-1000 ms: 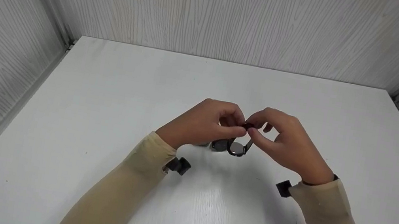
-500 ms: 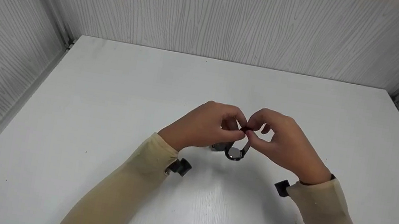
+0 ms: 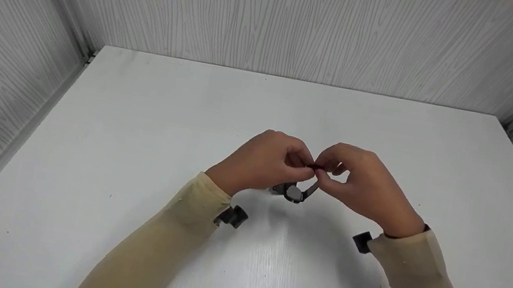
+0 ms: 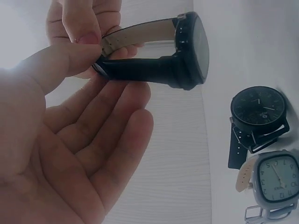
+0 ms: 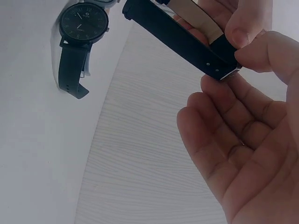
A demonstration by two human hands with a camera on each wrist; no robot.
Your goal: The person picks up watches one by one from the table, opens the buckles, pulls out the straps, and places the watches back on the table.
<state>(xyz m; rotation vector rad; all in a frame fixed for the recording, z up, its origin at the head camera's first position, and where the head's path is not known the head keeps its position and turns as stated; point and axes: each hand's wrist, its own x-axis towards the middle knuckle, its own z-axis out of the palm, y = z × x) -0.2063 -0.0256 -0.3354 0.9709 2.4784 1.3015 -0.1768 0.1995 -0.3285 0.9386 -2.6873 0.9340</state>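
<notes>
My two hands meet above the middle of the white table. Between them hangs a black watch with a black strap. My left hand pinches one strap end between thumb and fingers, and my right hand pinches the other end where the two overlap. In the left wrist view the watch's case points right, the strap runs under my left thumb, and the other fingers stay relaxed below. The right wrist view shows the strap pinched at the buckle by my right thumb.
Two other watches lie on the table under my hands: a round black-dial watch with a black strap, and a square pale-faced watch with a beige strap. Grey wood-grain walls close in the table at the back and sides.
The hanging watch case has swung a little left and up, closer under my hands. Both hands have drawn slightly nearer each other, still pinching the strap ends.
</notes>
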